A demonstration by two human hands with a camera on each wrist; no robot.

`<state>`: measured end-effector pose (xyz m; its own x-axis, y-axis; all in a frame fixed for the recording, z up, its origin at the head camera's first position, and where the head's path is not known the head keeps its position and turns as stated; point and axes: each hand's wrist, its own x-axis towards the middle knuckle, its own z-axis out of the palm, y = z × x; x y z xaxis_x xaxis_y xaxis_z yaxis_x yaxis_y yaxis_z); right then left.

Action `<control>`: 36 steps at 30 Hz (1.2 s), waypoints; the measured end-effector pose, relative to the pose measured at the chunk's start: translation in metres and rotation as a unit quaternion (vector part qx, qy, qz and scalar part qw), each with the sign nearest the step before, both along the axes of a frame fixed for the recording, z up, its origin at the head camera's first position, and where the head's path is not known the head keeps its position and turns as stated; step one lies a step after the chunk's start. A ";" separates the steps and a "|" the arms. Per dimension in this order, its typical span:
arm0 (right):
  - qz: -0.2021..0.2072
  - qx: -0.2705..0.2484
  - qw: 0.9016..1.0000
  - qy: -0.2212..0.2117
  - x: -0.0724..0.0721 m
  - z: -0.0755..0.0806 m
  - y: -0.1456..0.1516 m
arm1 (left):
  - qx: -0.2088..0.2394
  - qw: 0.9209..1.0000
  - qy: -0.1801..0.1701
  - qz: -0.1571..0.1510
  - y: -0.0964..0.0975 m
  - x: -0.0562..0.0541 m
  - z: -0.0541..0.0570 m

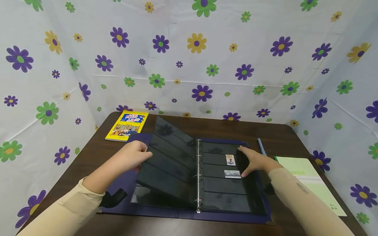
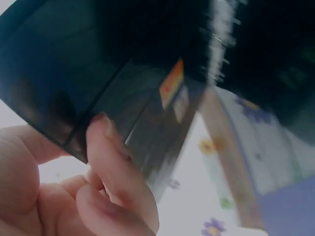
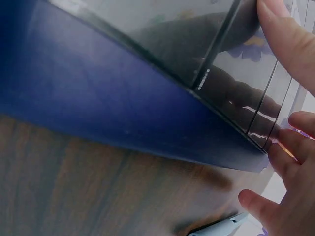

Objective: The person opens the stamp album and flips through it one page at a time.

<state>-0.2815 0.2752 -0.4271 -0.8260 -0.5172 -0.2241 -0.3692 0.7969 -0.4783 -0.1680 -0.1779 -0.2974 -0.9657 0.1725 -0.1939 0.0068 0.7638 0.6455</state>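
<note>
A dark blue ring-bound stamp album (image 1: 116, 179) lies open on the table. My left hand (image 1: 133, 156) pinches the outer edge of a raised black pocket page (image 1: 172, 160), which slants up from the metal rings (image 1: 198, 177). In the left wrist view an orange-topped stamp (image 2: 172, 83) shows on a page beyond the thumb. Spread over the outer side of the right page (image 1: 221, 186) is my right hand (image 1: 255, 160), thumb at a grey stamp (image 1: 232, 174), fingertips near the page's upper edge. A small colourful stamp (image 1: 230, 160) sits one row higher.
On the brown table (image 1: 236, 127), a yellow book (image 1: 127, 126) lies at back left. A blue pen (image 1: 261, 146) is just beyond the right hand, and a pale green notebook (image 1: 310, 177) lies to the right. Flower-patterned cloth (image 1: 177, 19) surrounds the table's back and sides.
</note>
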 end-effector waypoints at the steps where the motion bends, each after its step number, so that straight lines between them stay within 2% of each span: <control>1: -0.001 -0.001 1.000 0.004 0.001 0.000 0.001 | -0.001 1.000 -0.002 0.003 -0.006 0.000 -0.006; 7: -0.010 0.010 1.000 0.018 -0.001 -0.001 0.004 | -0.024 0.999 -0.016 0.027 -0.032 0.001 -0.054; 11: -0.010 0.012 1.000 0.026 -0.002 -0.002 0.002 | -0.079 0.995 -0.037 0.055 -0.040 0.003 -0.085; 15: -0.010 0.005 1.000 0.030 -0.005 -0.004 0.000 | -0.142 0.985 -0.063 0.069 -0.044 0.007 -0.107; 17: -0.007 -0.001 1.000 0.026 -0.008 -0.006 -0.001 | -0.166 0.981 -0.069 0.072 -0.044 0.009 -0.114; 19: -0.005 -0.005 1.000 0.018 -0.011 -0.008 0.000 | -0.194 0.977 -0.050 0.076 -0.042 0.010 -0.116; 20: -0.003 -0.007 1.000 0.014 -0.012 -0.009 0.001 | -0.210 0.974 -0.022 0.078 -0.040 0.011 -0.116; 22: -0.003 -0.009 1.000 0.005 -0.014 -0.010 0.003 | -0.241 0.966 0.070 0.068 -0.035 0.012 -0.116; 24: -0.007 -0.009 1.000 -0.001 -0.015 -0.011 0.004 | -0.264 0.948 0.170 0.043 -0.028 0.014 -0.117; 25: -0.010 -0.007 1.000 -0.004 -0.014 -0.011 0.005 | -0.267 0.940 0.210 0.025 -0.024 0.016 -0.119; 26: -0.012 -0.006 1.000 -0.005 -0.014 -0.011 0.006 | -0.264 0.935 0.236 0.004 -0.019 0.019 -0.122; 27: -0.014 -0.004 1.000 -0.007 -0.013 -0.011 0.006 | -0.259 0.934 0.245 -0.022 -0.015 0.021 -0.124; 28: -0.015 -0.002 1.000 -0.008 -0.013 -0.011 0.006 | -0.251 0.938 0.237 -0.045 -0.011 0.024 -0.126; 30: -0.017 0.002 1.000 -0.010 -0.012 -0.009 0.006 | -0.234 0.949 0.195 -0.077 -0.004 0.029 -0.131; 31: -0.017 0.006 1.000 -0.011 -0.012 -0.008 0.006 | -0.231 0.953 0.175 -0.085 -0.002 0.031 -0.133; 33: -0.019 0.019 1.000 -0.002 -0.010 -0.006 0.004 | -0.236 0.956 0.149 -0.094 0.000 0.033 -0.134; 36: -0.034 0.035 0.999 0.014 -0.007 -0.003 0.001 | -0.244 0.954 0.143 -0.093 0.001 0.034 -0.137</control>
